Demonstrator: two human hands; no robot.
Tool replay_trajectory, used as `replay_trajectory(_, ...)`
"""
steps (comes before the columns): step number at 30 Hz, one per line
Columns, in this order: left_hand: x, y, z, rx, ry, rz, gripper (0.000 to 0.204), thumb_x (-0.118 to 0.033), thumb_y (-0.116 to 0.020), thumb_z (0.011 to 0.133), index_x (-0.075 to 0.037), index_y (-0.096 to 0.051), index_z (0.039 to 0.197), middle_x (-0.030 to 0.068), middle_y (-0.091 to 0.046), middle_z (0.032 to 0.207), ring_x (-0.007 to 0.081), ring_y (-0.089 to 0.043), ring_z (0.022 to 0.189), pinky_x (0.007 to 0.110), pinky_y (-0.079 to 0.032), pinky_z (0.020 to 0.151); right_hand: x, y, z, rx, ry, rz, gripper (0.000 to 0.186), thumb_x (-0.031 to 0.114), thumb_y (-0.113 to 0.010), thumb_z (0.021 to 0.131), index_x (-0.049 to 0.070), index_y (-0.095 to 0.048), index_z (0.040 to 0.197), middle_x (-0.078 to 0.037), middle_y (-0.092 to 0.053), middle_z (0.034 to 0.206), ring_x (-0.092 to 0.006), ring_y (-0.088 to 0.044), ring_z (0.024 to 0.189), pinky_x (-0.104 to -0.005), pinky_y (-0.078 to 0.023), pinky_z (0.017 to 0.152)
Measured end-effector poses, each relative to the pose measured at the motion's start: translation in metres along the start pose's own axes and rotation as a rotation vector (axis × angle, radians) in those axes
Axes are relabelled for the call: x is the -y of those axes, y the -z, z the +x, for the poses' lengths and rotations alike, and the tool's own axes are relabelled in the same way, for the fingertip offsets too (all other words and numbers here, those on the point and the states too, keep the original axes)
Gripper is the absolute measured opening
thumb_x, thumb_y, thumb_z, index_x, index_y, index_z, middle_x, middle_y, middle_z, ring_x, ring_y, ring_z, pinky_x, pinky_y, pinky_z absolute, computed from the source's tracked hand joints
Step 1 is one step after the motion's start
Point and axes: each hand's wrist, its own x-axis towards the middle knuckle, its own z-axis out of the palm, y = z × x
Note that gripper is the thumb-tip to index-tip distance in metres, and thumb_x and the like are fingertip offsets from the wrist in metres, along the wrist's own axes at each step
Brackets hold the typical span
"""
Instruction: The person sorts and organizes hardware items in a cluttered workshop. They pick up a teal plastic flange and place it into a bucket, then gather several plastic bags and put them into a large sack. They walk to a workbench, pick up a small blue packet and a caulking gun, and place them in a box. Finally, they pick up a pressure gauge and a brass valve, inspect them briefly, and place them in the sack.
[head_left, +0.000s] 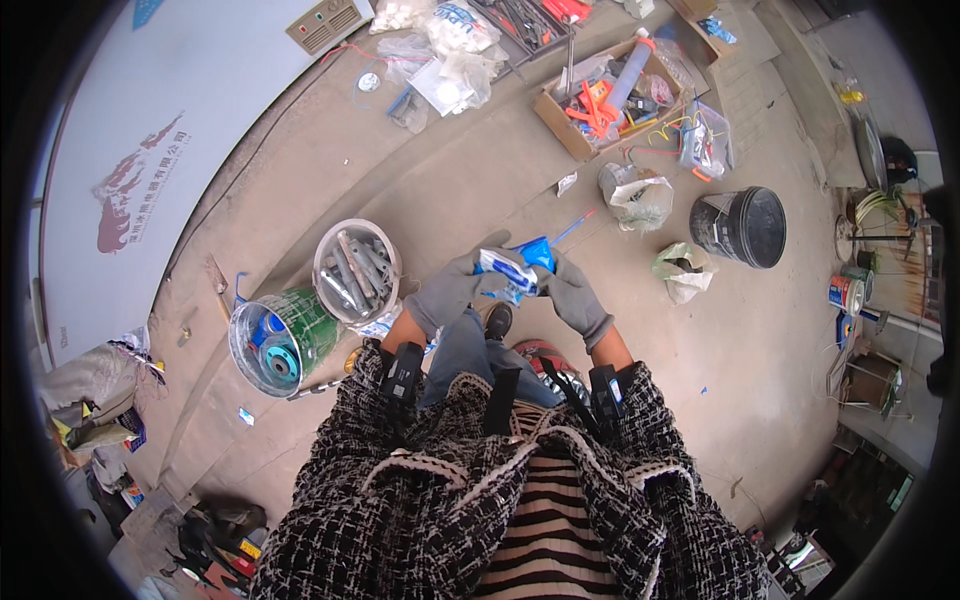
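Both my hands wear grey work gloves. My left hand point(445, 293) closes on one side of a crinkled blue-and-white plastic packet point(511, 270), held over the floor in front of my legs. On the packet's other side, my right hand point(579, 298) grips the blue end. What is inside the packet is hidden. Just left of my left hand stands a pale bucket point(391, 240) with several grey metal anchor-like pieces point(352, 272) in it. Next to that is a green tin pail point(318, 322) holding a teal round part point(281, 362).
To the right stand a black bucket point(740, 228), a bag-lined container point(637, 196) and an open pale bag point(684, 272). Ahead lie a cardboard box point(570, 135) of tools and a clear plastic bin point(707, 143). A large white cabinet point(150, 120) fills the upper left. A red container point(545, 358) sits near my feet.
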Motion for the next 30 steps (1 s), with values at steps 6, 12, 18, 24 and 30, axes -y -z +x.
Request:
replay_trajectory(6, -0.01, 0.012, 0.017, 0.065, 0.076, -0.089, 0.041, -0.011, -0.06, 0.096, 0.004, -0.052, 0.134, 0.0116, -0.062, 0.126, 0.0181, -0.06, 0.112, 0.031, -0.049, 0.098, 0.013, 0.011, 0.027, 0.104, -0.124, -0.116, 0.05, 0.038, -0.047, 0.105, 0.005, -0.044, 0.142, -0.003, -0.059, 0.118, -0.0107, -0.056, 0.104, -0.0256, -0.05, 0.086)
replay_trajectory(12, -0.041, 0.034, 0.052, 0.013, 0.186, 0.045, 0.037, -0.011, -0.059, 0.096, 0.001, -0.054, 0.132, 0.0104, -0.064, 0.12, 0.016, -0.063, 0.105, 0.028, -0.053, 0.09, 0.042, 0.019, 0.074, 0.231, -0.309, -0.061, 0.067, 0.054, -0.036, 0.104, 0.006, -0.035, 0.151, -0.01, -0.056, 0.13, -0.0141, -0.058, 0.11, -0.0269, -0.051, 0.088)
replay_trajectory(18, -0.067, 0.044, 0.093, -0.046, 0.238, 0.041, 0.031, -0.01, -0.066, 0.094, 0.002, -0.061, 0.122, 0.0087, -0.068, 0.112, 0.0143, -0.065, 0.1, 0.029, -0.054, 0.09, 0.058, 0.03, 0.106, 0.134, -0.299, 0.0, 0.064, 0.046, -0.036, 0.106, 0.0, -0.032, 0.15, -0.011, -0.055, 0.133, -0.0192, -0.051, 0.124, -0.0307, -0.037, 0.107)
replay_trajectory(24, -0.064, 0.035, 0.145, -0.249, 0.207, -0.026, 0.03, -0.018, -0.059, 0.1, 0.001, -0.059, 0.124, 0.0071, -0.067, 0.111, 0.0143, -0.065, 0.099, 0.028, -0.054, 0.085, 0.06, 0.076, 0.11, -0.105, -0.283, 0.139, 0.062, 0.046, -0.038, 0.106, 0.011, -0.026, 0.155, -0.012, -0.059, 0.125, -0.0192, -0.063, 0.107, -0.0317, -0.053, 0.089)
replay_trajectory(30, -0.055, 0.017, 0.192, -0.258, -0.066, 0.204, 0.031, -0.02, -0.057, 0.101, -0.002, -0.057, 0.126, 0.0077, -0.066, 0.114, 0.0165, -0.066, 0.101, 0.028, -0.055, 0.087, 0.056, 0.165, 0.125, -0.188, -0.332, 0.144, 0.057, 0.04, -0.041, 0.106, 0.011, -0.03, 0.153, -0.011, -0.063, 0.119, -0.0186, -0.065, 0.103, -0.0299, -0.053, 0.086)
